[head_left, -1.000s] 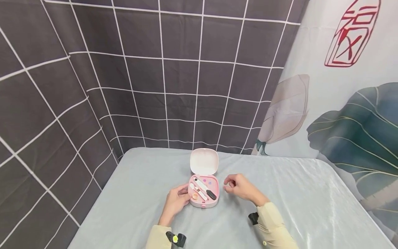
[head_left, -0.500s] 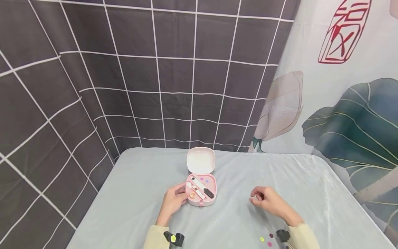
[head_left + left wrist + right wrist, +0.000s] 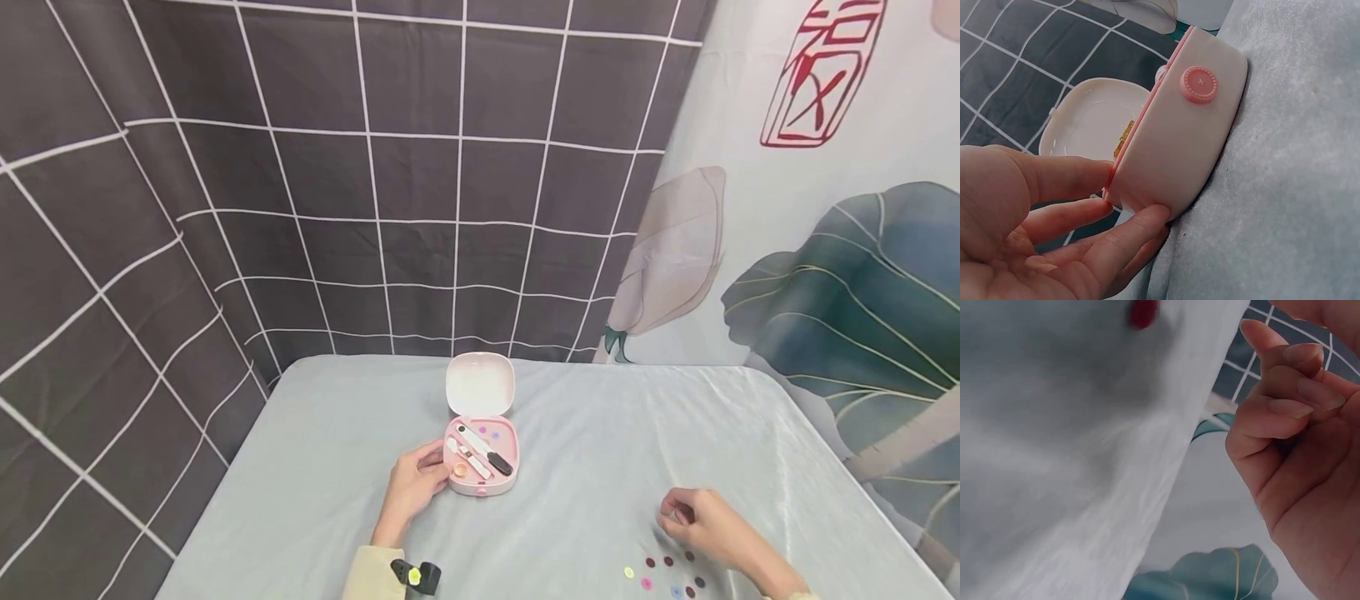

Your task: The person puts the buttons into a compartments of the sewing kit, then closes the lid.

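A small pink-and-white sewing box stands with its white lid raised. My left hand holds its left side; in the left wrist view the thumb is at the pink rim and the other fingers lie against the white wall. Inside the box are a slim white tool with a black end, a smaller white piece, an orange ring-shaped item and pink and blue buttons. Far to its right, my right hand, loosely curled with nothing visible in it, hovers by loose buttons.
A pale grey-blue cloth covers the table. Dark red, pink, yellow and blue buttons lie scattered near its front right. A dark gridded curtain hangs behind, and a pale printed curtain is at the right.
My right hand has moved from beside the box far to the right and nearer to me, bringing several loose buttons into view. My left hand stays at the box.
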Motion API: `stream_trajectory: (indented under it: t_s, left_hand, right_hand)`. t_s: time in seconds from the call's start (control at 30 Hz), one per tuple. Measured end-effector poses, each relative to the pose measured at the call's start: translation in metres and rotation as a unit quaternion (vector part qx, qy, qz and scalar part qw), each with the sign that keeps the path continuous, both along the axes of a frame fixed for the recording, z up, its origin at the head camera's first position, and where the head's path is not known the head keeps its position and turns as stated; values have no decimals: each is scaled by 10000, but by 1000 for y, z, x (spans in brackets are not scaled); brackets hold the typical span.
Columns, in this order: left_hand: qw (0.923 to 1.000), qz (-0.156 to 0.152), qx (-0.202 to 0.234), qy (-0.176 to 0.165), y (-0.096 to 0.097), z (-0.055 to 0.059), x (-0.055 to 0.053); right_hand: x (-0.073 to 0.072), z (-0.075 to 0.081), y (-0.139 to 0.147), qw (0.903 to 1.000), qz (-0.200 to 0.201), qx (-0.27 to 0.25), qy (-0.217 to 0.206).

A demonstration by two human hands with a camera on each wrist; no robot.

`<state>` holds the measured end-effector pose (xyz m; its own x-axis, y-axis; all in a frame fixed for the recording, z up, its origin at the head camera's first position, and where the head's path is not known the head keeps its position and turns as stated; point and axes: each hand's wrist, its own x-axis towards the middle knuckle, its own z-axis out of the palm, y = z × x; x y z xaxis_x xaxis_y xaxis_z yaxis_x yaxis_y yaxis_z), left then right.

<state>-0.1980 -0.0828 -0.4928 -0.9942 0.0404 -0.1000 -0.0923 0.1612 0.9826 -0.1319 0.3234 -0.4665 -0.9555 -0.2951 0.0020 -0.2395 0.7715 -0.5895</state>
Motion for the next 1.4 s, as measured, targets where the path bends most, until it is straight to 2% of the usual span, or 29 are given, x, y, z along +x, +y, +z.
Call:
stream_trajectory:
  t_s: [0.2,0.47,0.53,0.77,0.93,1.13,1.4]
  left_hand:
    - [10000,19,22,-7,0,1,1]
    - [9999,66,12,-83,-1,-3,-1]
    - [9999,80,-8,-81,-1,-3,-1]
    - [10000,41,54,-69,0,-3,-1]
    - [10000,14,78,-13,0,-1,1]
    - [9999,-42,101,6,-1,-1,2]
    - [9999,71,-88,-52,1,-3,-1]
  right_hand:
    - [17,-10,14,9996,0,105,250]
    - [32,-18,26,9989,-259,378,22]
    - [33,-19,26,9982,-345,483,-10]
    - [36,-23,25,9957,-554,525,-516]
    - [36,-22,23,9949,-625,590,-534]
    - [36,-22,22,9964,-379,656,-372]
    - [33,-19,16,9923,-309,1186,-199]
